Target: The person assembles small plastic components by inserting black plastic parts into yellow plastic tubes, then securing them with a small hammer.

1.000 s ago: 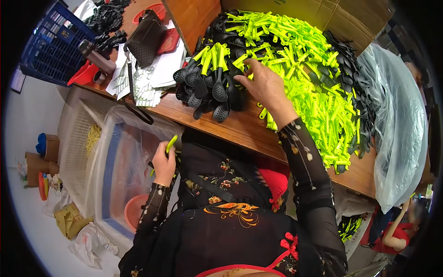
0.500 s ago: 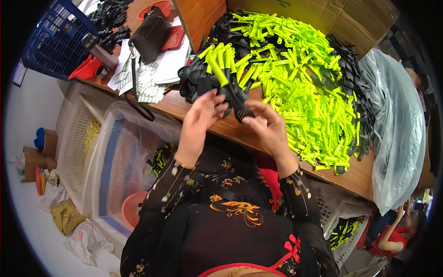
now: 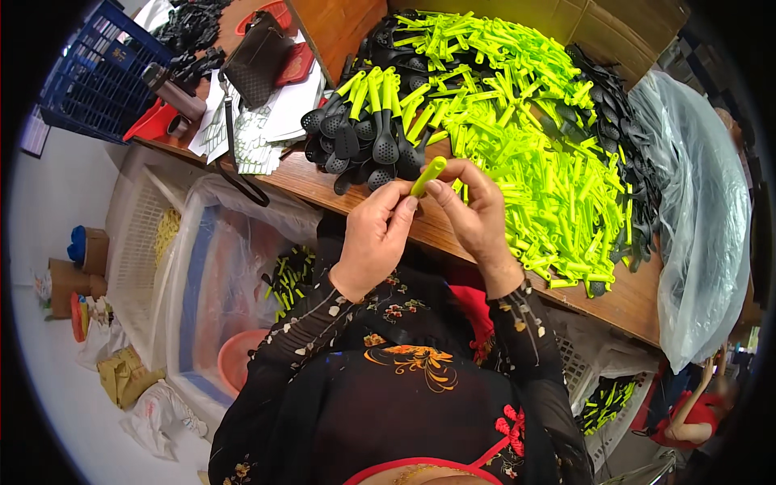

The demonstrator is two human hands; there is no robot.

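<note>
Between my two hands, just off the table's front edge, is a lime-green utensil handle (image 3: 428, 176), tilted up to the right. My left hand (image 3: 376, 238) pinches its lower end between thumb and fingers. At its upper part, the thumb and forefinger of my right hand (image 3: 477, 212) close on it from the right. Beyond my hands lies a bunch of black slotted spoons and turners (image 3: 385, 148), several with green handles fitted. A large heap of loose green handles (image 3: 546, 190) spreads to the right of my right hand.
Black utensil heads (image 3: 618, 121) border the heap, with a cardboard wall (image 3: 558, 28) behind. A clear plastic bag (image 3: 699, 218) hangs over the table's right end. Papers (image 3: 246, 133), a dark bag (image 3: 259, 61) and a blue crate (image 3: 97, 69) are at left. Below stands a plastic-lined bin (image 3: 190, 275).
My hands were at the bunch, near a black utensil head, the left fingers spread. They have come together on a green handle. The utensils in the bunch now lie differently.
</note>
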